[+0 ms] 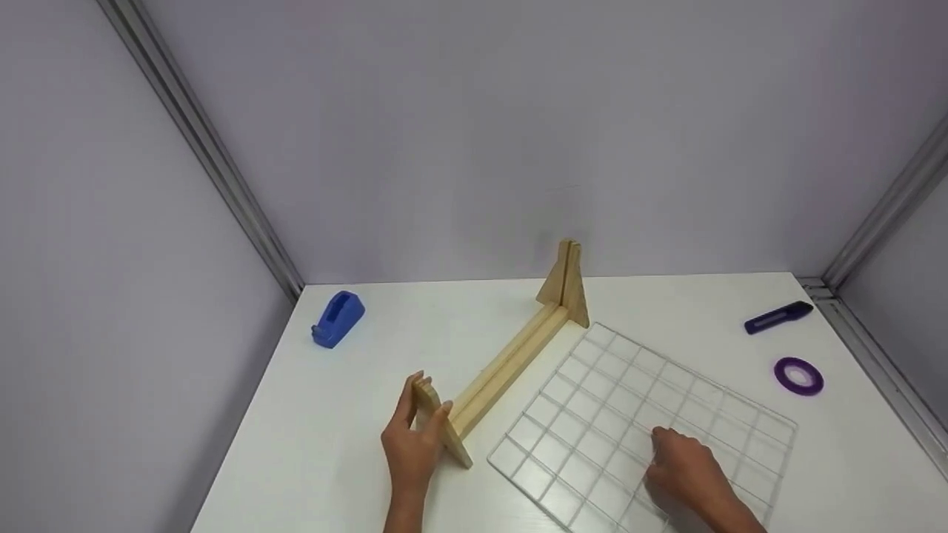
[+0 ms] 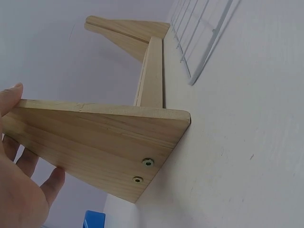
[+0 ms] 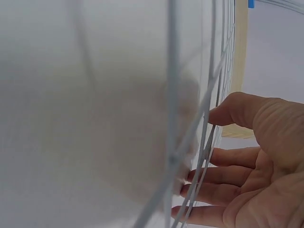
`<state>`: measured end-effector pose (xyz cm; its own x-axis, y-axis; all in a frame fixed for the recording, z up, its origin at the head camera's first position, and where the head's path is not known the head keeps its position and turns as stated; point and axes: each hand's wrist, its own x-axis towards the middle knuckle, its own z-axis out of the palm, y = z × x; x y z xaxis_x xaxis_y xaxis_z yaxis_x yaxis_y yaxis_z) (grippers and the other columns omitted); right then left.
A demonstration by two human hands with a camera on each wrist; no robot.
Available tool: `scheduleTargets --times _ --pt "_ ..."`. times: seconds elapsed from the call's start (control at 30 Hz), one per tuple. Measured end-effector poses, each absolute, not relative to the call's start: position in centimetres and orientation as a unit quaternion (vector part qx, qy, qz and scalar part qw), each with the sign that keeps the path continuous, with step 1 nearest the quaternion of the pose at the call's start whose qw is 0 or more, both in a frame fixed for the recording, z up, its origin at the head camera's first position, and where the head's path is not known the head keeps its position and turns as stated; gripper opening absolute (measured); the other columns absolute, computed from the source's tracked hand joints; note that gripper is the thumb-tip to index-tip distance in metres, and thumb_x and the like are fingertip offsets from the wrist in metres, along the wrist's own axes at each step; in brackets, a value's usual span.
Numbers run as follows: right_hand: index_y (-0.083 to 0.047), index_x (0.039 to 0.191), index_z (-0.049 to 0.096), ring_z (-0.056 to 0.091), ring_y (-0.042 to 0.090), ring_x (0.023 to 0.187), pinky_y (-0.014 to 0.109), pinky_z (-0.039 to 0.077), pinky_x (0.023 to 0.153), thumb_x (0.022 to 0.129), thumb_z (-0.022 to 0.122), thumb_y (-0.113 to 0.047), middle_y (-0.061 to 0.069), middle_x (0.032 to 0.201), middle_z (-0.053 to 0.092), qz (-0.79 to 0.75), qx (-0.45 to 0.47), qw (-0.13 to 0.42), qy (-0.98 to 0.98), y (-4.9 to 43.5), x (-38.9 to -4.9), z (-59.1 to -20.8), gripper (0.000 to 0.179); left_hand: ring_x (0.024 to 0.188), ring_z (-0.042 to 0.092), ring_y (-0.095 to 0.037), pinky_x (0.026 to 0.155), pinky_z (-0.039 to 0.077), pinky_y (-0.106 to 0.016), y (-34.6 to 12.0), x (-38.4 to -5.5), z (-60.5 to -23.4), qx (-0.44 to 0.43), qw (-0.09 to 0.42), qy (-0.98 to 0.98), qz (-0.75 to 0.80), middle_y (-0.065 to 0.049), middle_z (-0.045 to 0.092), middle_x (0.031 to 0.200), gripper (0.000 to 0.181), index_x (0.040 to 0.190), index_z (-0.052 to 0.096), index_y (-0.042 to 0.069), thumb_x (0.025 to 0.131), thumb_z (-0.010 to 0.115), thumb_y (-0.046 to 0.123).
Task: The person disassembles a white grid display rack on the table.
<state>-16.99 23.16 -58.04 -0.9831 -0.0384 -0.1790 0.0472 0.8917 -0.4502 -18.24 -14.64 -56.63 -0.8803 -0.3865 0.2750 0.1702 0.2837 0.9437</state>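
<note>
A wooden stand (image 1: pixel 511 363) with a grooved beam lies diagonally on the table, a tapered upright at each end. My left hand (image 1: pixel 411 448) grips the near upright (image 2: pixel 104 142), thumb on one side and fingers on the other. Two bolts (image 2: pixel 148 162) show low on that upright's outer face. The far upright (image 1: pixel 552 285), split by a slot, stands by the back wall. To the right of the beam is a white wire grid panel (image 1: pixel 542 391), close over the table. My right hand (image 1: pixel 689 474) holds the panel by its wires, thumb and fingertips at the bars in the right wrist view.
A blue tape dispenser (image 1: pixel 338 320) stands at the back left. On the right side lie a dark cutter knife (image 1: pixel 778 318) and a purple tape roll (image 1: pixel 815 381). Walls (image 1: pixel 474 148) enclose the white table at the back and sides.
</note>
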Motion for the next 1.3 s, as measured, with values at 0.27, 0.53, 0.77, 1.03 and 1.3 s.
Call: scheduleTargets --times 0.27,0.53,0.77,1.03,1.3 --pt "-0.004 0.089 0.065 0.062 0.018 0.068 0.037 0.055 0.060 0.088 0.052 0.006 0.005 0.075 0.061 -0.200 -0.014 0.098 0.975 22.97 -16.79 -58.02 0.016 0.132 0.060 -0.024 0.115 0.043 -0.048 -14.55 -18.29 -56.70 0.066 0.237 -0.767 -0.592 -0.004 0.071 0.131 0.063 0.143 0.058 0.018 0.085 0.083 0.015" --pt "-0.006 0.087 0.063 0.057 0.017 0.062 0.035 0.053 0.058 0.086 0.054 0.004 0.003 0.073 0.057 -0.185 -0.020 0.104 0.977 23.12 -16.43 -58.05 0.013 0.139 0.053 -0.026 0.116 0.041 -0.051 -14.60 -18.13 -56.81 0.055 0.231 -0.767 -0.596 -0.006 0.065 0.139 0.066 0.146 0.055 0.020 0.086 0.083 0.018" --pt "-0.008 0.080 0.058 0.056 0.019 0.064 0.038 0.053 0.057 0.085 0.054 0.003 0.006 0.075 0.058 -0.188 -0.035 0.086 0.978 23.26 -16.43 -58.10 0.013 0.138 0.055 -0.023 0.117 0.040 -0.044 -14.73 -18.27 -56.75 0.063 0.233 -0.767 -0.595 -0.005 0.063 0.142 0.067 0.145 0.056 0.021 0.085 0.084 0.017" --pt "-0.005 0.094 0.067 0.071 0.038 0.087 0.053 0.059 0.079 0.093 0.052 -0.002 0.014 0.096 0.069 -0.202 -0.020 0.106 0.973 23.27 -16.41 -58.03 0.016 0.137 0.056 -0.022 0.116 0.042 -0.044 -14.71 -18.15 -56.55 0.068 0.232 -0.771 -0.589 -0.005 0.064 0.141 0.067 0.145 0.056 0.019 0.084 0.084 0.015" --pt "0.001 0.112 0.069 0.067 0.049 0.106 0.062 0.056 0.087 0.091 0.057 -0.005 0.026 0.115 0.068 -0.193 -0.021 0.099 0.976 23.55 -16.10 -58.09 0.025 0.137 0.056 -0.024 0.116 0.042 -0.047 -14.56 -18.24 -56.42 0.072 0.222 -0.773 -0.590 -0.005 0.067 0.137 0.066 0.144 0.057 0.019 0.084 0.084 0.015"
